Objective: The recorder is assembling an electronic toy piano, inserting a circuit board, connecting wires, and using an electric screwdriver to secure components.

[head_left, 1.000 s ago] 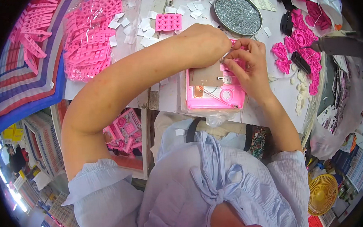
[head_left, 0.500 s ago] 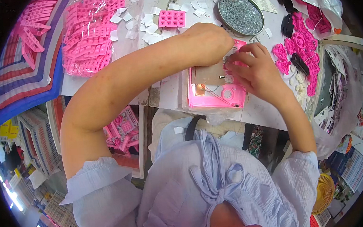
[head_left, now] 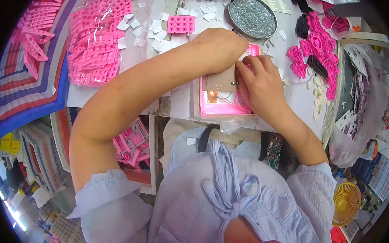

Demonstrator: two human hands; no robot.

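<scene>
A pink plastic case with a brown circuit board in it lies on the worktable in front of me. My left hand rests curled over the board's far edge. My right hand presses on the case's right side, its fingertips at a small part beside the board. What the fingertips pinch is hidden.
A bag of pink plastic parts lies at the far left, with white paper squares and a pink keypad piece beside it. A round tin of small metal parts stands behind the case. Pink round parts lie at the right.
My left hand has slid a little right over the board. My right hand has dropped lower onto the case's right side.
</scene>
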